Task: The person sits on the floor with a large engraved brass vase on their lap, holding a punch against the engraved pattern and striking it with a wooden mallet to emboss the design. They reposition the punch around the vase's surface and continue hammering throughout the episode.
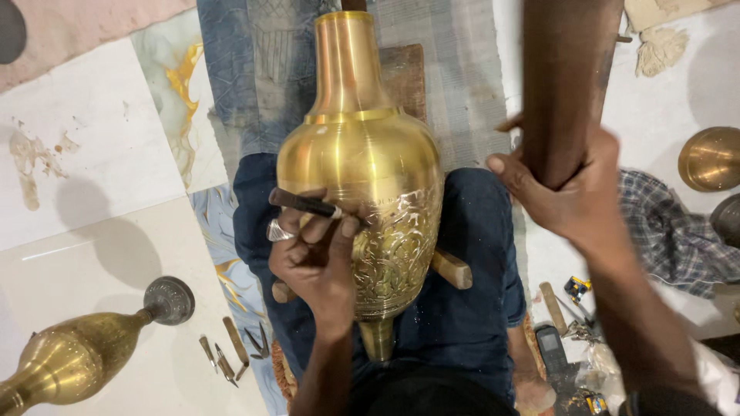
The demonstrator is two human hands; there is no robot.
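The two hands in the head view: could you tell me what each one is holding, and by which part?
The left hand pinches a thin dark chisel near its tip against the brass vase. The right hand grips a thick wooden mallet round its lower end.

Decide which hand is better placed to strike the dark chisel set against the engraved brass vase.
The right hand, probably: it grips the thick brown wooden mallet raised beside the engraved brass vase, while the left hand pins the dark chisel there.

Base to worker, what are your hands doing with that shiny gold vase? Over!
Left hand pinching a dark chisel, tip on the brass vase. Right hand gripping a wooden mallet, raised. Vase lies across the lap, partly engraved. Nothing blocking.
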